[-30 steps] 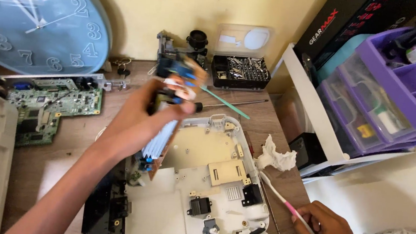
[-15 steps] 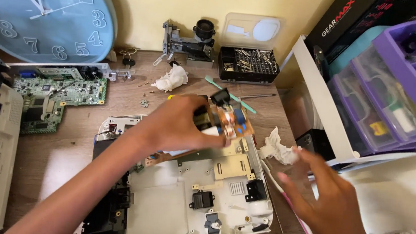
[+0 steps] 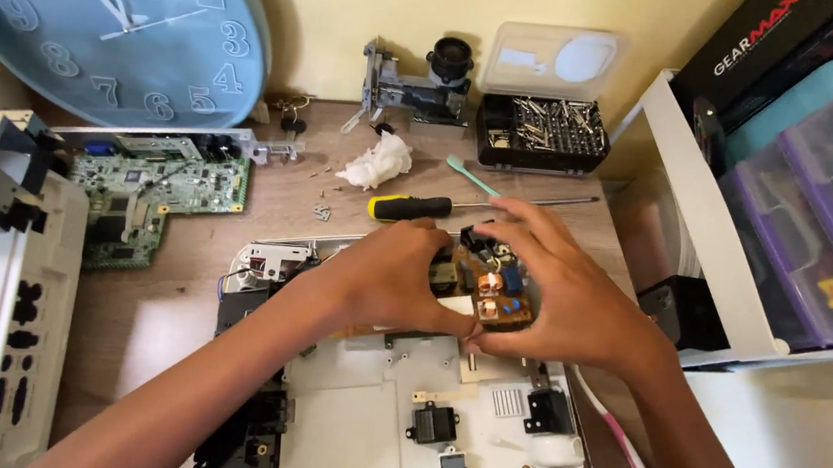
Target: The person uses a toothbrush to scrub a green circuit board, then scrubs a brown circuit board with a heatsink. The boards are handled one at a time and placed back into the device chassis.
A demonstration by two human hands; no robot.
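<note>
Above the opened white projector housing (image 3: 369,431) on the table (image 3: 280,187), both hands, left hand (image 3: 393,277) and right hand (image 3: 557,296), pinch a small brown circuit board (image 3: 494,293), with a yellow-handled screwdriver (image 3: 414,207), crumpled tissue (image 3: 374,163) and bit case (image 3: 543,133) beyond.

My wooden desk (image 3: 178,314) | screwdriver (image 3: 419,207) mid-desk | tissue wad (image 3: 375,163) just behind it | green circuit board (image 3: 149,191) left of it | bit case (image 3: 543,132) behind-right | white casing (image 3: 389,432) in front.

A single head-worn camera looks steeply down and forward from close above the wooden surface (image 3: 178,314), toward the yellow wall (image 3: 356,8), both forearms entering from below.
</note>
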